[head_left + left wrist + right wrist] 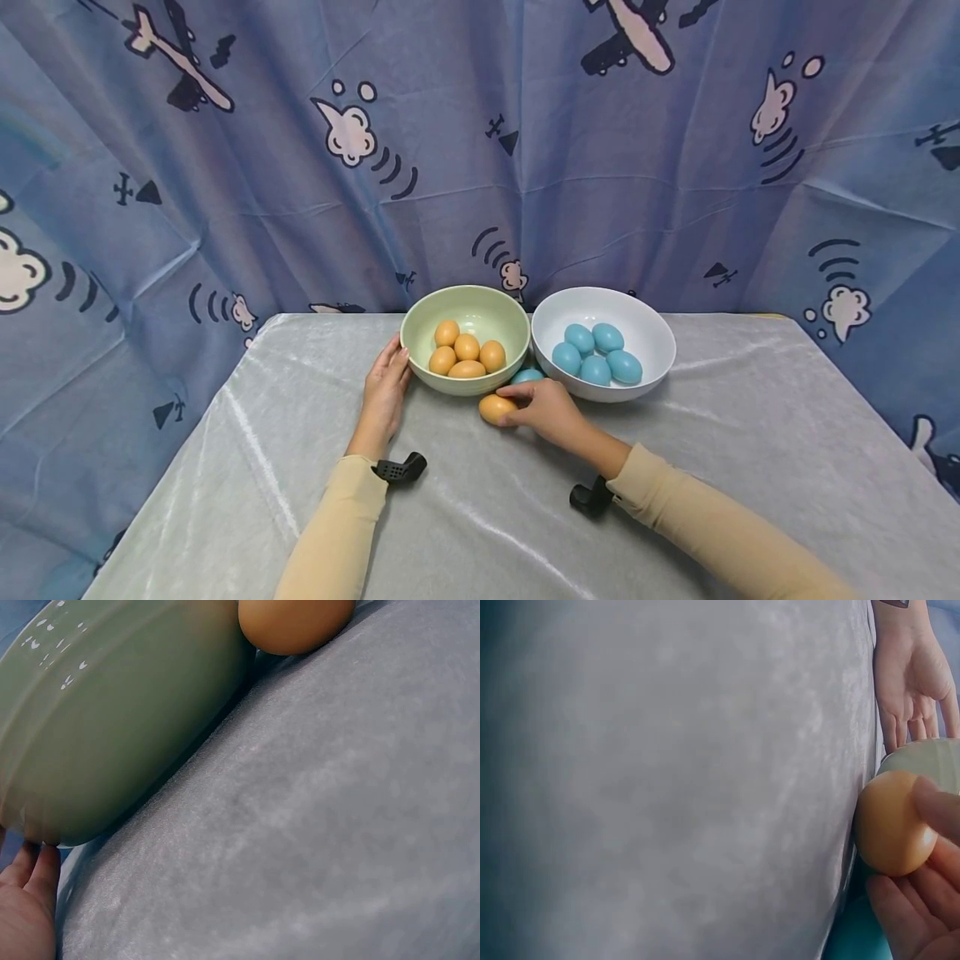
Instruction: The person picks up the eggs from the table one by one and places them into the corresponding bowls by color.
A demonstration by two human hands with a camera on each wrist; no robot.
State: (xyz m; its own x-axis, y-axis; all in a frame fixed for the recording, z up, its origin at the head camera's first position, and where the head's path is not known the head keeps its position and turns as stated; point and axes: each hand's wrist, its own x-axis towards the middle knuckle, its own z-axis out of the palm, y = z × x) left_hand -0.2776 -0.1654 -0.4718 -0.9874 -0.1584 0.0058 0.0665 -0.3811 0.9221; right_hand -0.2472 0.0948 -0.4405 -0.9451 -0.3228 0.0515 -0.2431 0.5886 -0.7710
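Note:
My right hand (551,410) pinches an orange egg (497,409) between thumb and fingers, just in front of the green bowl (480,301). The right wrist view shows the thumb on one side of the egg (892,825) and fingers on the other. My left hand (386,387) rests its fairly straight fingers against the green bowl's left outer side. Several orange eggs (467,347) lie inside this bowl. A blue egg (527,376) sits between the two bowls, partly hidden by my right hand.
A white bowl (651,333) with several blue eggs (596,370) stands to the right of the green one. Both are near the back edge of a table covered with grey cloth (247,433). A patterned blue curtain (450,167) hangs behind.

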